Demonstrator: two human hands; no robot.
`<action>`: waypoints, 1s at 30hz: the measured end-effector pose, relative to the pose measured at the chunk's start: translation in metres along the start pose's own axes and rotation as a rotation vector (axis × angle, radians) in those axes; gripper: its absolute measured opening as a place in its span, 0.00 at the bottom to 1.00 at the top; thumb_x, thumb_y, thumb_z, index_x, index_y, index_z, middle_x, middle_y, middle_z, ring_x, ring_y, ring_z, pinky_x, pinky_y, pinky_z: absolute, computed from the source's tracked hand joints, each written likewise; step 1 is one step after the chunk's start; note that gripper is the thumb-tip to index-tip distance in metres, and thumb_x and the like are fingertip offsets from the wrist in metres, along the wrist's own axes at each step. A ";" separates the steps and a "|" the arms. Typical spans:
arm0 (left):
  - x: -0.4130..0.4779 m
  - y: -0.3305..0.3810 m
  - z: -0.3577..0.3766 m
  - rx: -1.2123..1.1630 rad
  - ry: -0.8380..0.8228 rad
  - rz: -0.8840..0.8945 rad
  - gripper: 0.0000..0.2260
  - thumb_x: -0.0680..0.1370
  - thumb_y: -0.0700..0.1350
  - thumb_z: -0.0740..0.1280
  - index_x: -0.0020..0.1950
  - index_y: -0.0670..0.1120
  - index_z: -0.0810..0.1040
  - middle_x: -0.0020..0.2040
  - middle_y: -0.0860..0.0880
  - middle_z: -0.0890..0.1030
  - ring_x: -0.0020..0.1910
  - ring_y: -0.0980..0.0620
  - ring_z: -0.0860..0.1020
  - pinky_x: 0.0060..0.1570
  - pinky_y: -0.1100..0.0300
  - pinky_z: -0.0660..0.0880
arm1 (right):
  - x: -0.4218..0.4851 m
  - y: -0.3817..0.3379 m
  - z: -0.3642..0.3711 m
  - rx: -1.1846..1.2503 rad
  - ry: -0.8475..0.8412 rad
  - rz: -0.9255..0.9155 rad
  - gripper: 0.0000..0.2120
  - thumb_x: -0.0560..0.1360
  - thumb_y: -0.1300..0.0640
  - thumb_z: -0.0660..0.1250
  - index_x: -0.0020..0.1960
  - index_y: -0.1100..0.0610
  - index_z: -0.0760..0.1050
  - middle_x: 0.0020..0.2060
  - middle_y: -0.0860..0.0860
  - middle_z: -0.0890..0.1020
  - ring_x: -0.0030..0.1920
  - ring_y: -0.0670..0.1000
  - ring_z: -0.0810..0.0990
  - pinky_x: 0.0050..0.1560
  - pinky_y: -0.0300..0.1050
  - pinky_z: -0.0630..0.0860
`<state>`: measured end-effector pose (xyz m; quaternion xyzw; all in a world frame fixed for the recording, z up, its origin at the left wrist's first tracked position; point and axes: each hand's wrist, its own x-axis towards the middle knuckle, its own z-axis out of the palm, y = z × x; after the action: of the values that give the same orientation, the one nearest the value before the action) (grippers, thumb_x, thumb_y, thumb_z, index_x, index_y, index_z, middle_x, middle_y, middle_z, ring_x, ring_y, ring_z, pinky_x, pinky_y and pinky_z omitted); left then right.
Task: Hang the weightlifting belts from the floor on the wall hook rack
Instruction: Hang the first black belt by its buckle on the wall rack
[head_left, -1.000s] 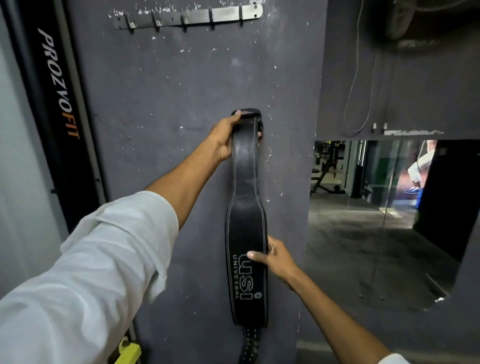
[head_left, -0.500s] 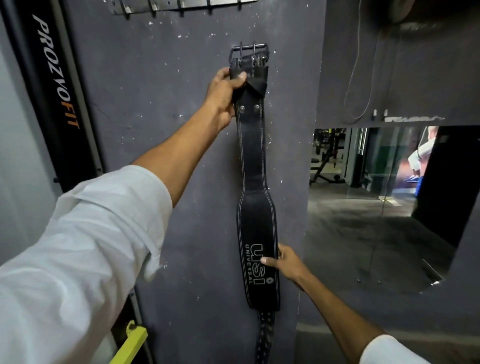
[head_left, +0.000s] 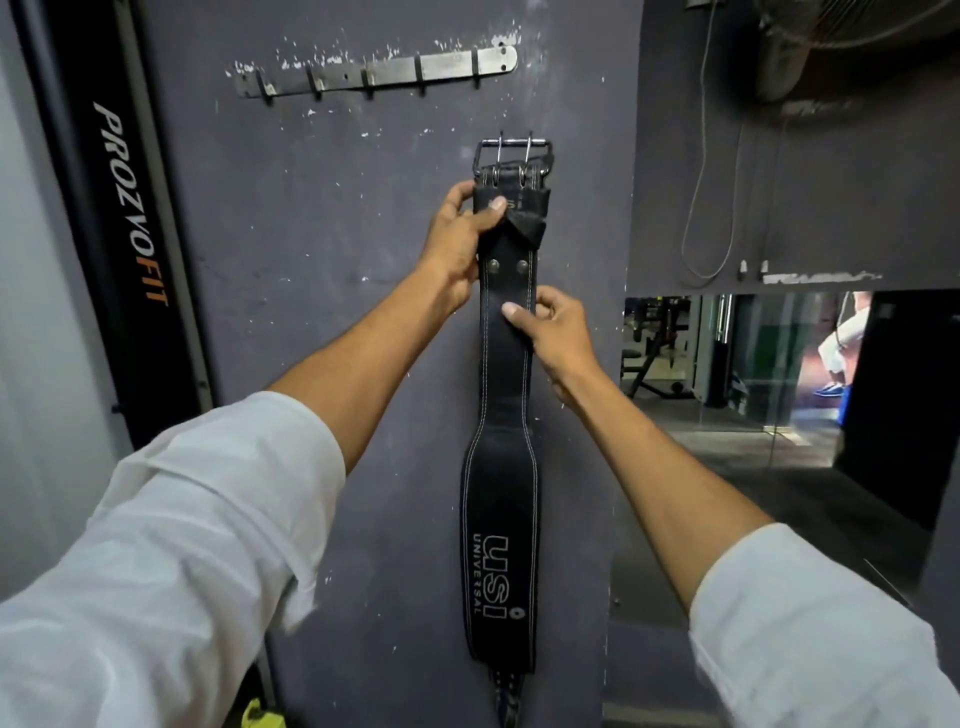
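The black weightlifting belt (head_left: 501, 509) is held flat against the dark wall (head_left: 322, 234) with its long axis running straight up and down and its printed face towards the camera. Its metal buckle (head_left: 511, 156) points up, just above the left fingers, and the wide lettered section hangs well below both hands, with the narrow punched end at the bottom edge of the view. The left hand (head_left: 457, 234) grips the belt just under the buckle: the thumb lies across the front and the fingers curl round the left edge. The right hand (head_left: 556, 327) pinches the strap just below the left hand and the two rivets, with its thumb pressed on the front and its fingers curled behind the right edge. The wall hook rack (head_left: 379, 73) sits above the left fingers and somewhat to their left, apart from the buckle, which is lower than the rack's right end.
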<state>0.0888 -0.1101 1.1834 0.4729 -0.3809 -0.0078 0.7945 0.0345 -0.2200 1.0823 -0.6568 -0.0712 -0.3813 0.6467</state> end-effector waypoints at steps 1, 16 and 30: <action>0.003 0.005 0.001 -0.007 0.020 0.016 0.09 0.79 0.36 0.67 0.54 0.49 0.73 0.46 0.49 0.83 0.37 0.53 0.83 0.33 0.58 0.80 | -0.005 0.007 0.001 -0.021 -0.016 0.012 0.12 0.76 0.67 0.72 0.59 0.66 0.79 0.51 0.59 0.86 0.49 0.55 0.86 0.57 0.53 0.83; 0.013 0.025 0.000 -0.039 0.133 0.054 0.15 0.79 0.36 0.68 0.64 0.45 0.72 0.53 0.44 0.83 0.44 0.46 0.83 0.41 0.47 0.83 | -0.159 0.147 -0.056 -0.302 -0.318 0.489 0.22 0.68 0.69 0.79 0.61 0.63 0.80 0.55 0.57 0.87 0.56 0.58 0.86 0.58 0.47 0.83; 0.004 0.010 -0.003 -0.101 -0.023 0.025 0.18 0.78 0.34 0.67 0.65 0.44 0.70 0.49 0.43 0.83 0.45 0.47 0.83 0.55 0.48 0.79 | 0.003 -0.049 -0.002 -0.073 -0.094 -0.005 0.15 0.78 0.60 0.72 0.62 0.65 0.75 0.42 0.55 0.84 0.33 0.44 0.85 0.31 0.35 0.78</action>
<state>0.0899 -0.1035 1.1927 0.4272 -0.3950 -0.0223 0.8130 0.0072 -0.2159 1.1230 -0.6968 -0.0894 -0.3542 0.6173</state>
